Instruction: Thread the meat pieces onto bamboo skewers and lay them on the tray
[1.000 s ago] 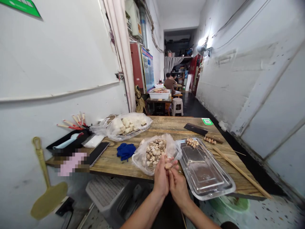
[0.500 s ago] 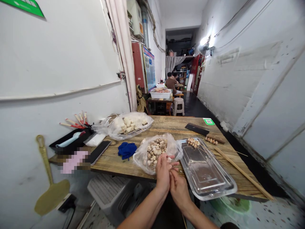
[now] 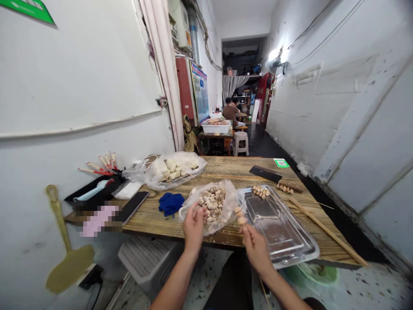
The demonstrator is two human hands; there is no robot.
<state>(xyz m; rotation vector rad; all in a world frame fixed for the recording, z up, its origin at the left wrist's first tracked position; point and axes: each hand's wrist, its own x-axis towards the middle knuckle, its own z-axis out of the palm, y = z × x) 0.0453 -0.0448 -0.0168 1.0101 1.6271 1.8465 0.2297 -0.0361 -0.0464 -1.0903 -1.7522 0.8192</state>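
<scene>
Head view, skewer point(image 3: 240, 215) pinched in right grip point(image 3: 254, 246), left grip point(image 3: 193, 224) at bag point(image 3: 213, 206)

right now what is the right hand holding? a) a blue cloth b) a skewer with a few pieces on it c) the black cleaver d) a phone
b: the right hand pinches a thin skewer with a few pale pieces threaded near its tip, held up beside the metal tray, while the left hand reaches into the bag of pieces.

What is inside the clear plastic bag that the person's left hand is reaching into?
The clear plastic bag holds a heap of small pale and brownish food pieces. The left hand covers its near edge, and lower pieces are buried under the top layer.
</scene>
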